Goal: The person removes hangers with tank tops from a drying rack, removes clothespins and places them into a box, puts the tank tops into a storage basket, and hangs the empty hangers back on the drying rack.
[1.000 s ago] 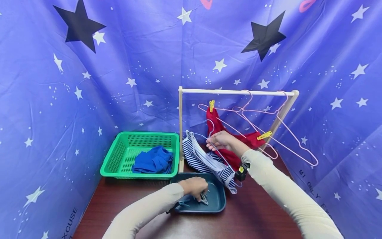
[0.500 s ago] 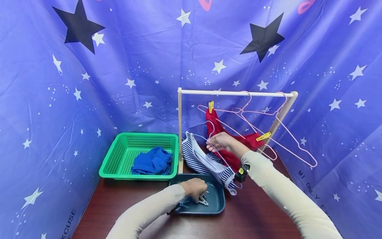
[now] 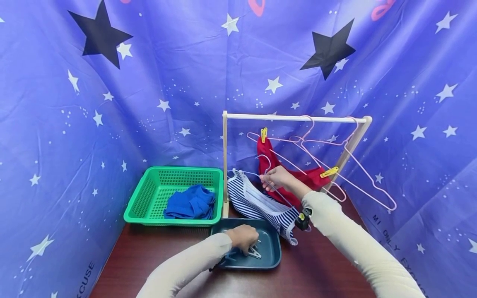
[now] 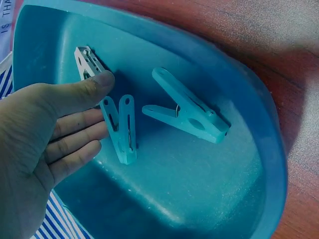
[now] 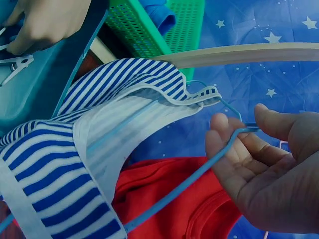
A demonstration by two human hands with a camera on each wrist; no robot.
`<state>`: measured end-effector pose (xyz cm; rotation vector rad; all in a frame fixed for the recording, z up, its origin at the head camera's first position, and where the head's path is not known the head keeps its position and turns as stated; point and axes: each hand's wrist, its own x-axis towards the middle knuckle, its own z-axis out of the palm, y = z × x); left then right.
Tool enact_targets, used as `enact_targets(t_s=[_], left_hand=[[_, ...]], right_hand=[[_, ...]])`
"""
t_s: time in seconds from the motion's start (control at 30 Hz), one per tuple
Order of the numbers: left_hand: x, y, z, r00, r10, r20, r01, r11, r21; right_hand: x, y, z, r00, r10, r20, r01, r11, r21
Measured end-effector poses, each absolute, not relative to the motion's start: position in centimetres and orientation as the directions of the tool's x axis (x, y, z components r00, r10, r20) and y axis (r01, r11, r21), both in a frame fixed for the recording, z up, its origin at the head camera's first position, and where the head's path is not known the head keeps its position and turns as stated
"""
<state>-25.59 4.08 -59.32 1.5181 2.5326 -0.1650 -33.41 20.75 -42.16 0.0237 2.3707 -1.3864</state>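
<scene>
My left hand reaches into a dark teal tray. In the left wrist view its thumb and a hidden finger pinch a whitish clothespin. Two pale clothespins, one beside the fingers and another farther right, lie on the tray bottom. My right hand pinches a thin light-blue hanger just below its hook. On that hanger a blue-and-white striped tank top hangs tilted, its lower end beside the tray.
A wooden rack carries pink hangers. Red clothing hangs there by yellow clothespins, behind my right hand. Left of the rack stands a green basket with blue cloth inside. Starry curtains surround the table.
My right hand has come down slightly with the hanger and striped tank top. My left hand stays in the tray, nearly still. The head view has shifted a little.
</scene>
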Motion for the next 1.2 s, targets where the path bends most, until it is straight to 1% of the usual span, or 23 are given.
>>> enact_targets(t_s=[0.23, 0.5, 0.73, 0.93, 1.07, 1.2], left_hand=[[-25.3, 4.0, -59.5, -0.479, 0.857, -0.191, 0.874, 0.485, -0.016], [-24.9, 3.8, -59.7, -0.496, 0.847, -0.190, 0.866, 0.499, -0.038], [-25.0, 3.6, -60.1, -0.497, 0.850, -0.175, 0.867, 0.495, -0.062], [-24.9, 3.0, -59.8, -0.517, 0.846, -0.130, 0.856, 0.513, -0.069], [-25.1, 2.5, -58.8, -0.521, 0.851, -0.069, 0.854, 0.520, -0.029], [-25.6, 1.8, -56.9, -0.509, 0.861, 0.007, 0.860, 0.508, 0.049]], right_hand=[[-32.9, 21.1, -42.3, -0.947, -0.161, -0.276, 0.149, 0.543, -0.827], [-31.9, 22.1, -41.3, -0.967, -0.166, -0.195, 0.074, 0.549, -0.832], [-30.7, 23.3, -40.2, -0.970, -0.161, -0.182, 0.062, 0.558, -0.827], [-30.0, 24.4, -39.8, -0.969, -0.185, -0.167, 0.044, 0.533, -0.845], [-29.3, 25.0, -39.2, -0.968, -0.180, -0.177, 0.060, 0.516, -0.855], [-28.7, 25.7, -38.5, -0.969, -0.176, -0.172, 0.063, 0.497, -0.865]])
